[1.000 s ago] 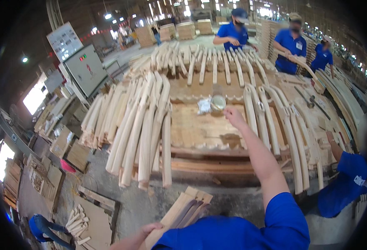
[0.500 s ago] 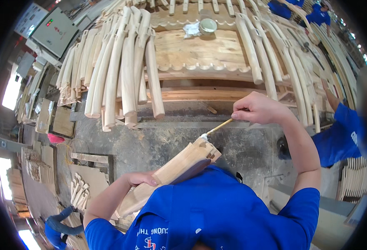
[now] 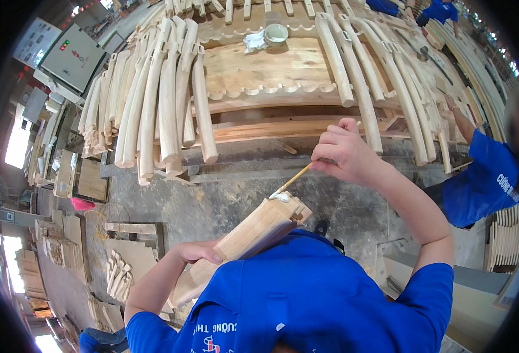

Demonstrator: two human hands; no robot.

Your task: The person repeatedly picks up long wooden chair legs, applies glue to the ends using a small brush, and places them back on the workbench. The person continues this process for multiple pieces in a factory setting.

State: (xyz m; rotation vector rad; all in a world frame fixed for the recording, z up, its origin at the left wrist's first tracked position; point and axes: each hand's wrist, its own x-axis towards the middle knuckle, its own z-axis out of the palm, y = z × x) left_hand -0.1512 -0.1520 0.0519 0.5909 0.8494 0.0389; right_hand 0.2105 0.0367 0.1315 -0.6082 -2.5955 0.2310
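Observation:
My left hand (image 3: 201,252) is wrapped round a bundle of pale wooden pieces (image 3: 241,235), held slantwise against my body with its notched end up and to the right. In my right hand (image 3: 343,152) is a thin yellow brush (image 3: 296,177), pinched near its upper part. The brush's lower tip touches the notched end of the wood, where a smear of white paste (image 3: 282,197) lies. Across the bench stands a small round tub (image 3: 276,35) with pale contents, beside a crumpled white cloth (image 3: 254,41).
Ahead is a wooden bench (image 3: 265,67) with scalloped rails; curved wooden legs (image 3: 165,100) stack on its left, and more curved pieces (image 3: 398,76) on its right. A co-worker in blue (image 3: 483,176) stands at the right. A control cabinet (image 3: 74,56) is at the far left.
My right hand has moved slightly left and down, and the brush now lies lower across the wood's end, with more white paste spread there. My left hand keeps its hold.

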